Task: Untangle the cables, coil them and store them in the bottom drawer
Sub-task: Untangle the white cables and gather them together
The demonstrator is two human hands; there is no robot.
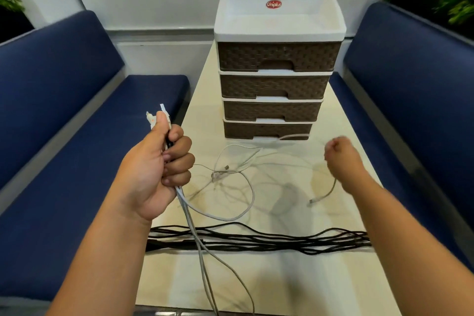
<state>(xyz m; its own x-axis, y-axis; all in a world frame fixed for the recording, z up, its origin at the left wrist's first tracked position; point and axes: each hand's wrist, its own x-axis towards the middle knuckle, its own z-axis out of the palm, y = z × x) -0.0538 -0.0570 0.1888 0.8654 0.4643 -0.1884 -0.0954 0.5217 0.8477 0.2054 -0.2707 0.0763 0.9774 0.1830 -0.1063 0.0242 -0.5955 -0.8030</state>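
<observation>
Still untangling: our left hand [159,169] grips several white cable ends [156,117], and our blurred right hand [339,155] looks closed on a thin white cable [324,195]. Next we judge each strand needs pulling free of the black cables [256,240] across the table's [346,290] near edge. The drawer unit [277,90] stands at the far edge, its bottom drawer [266,129] shut, between blue benches [64,136].
</observation>
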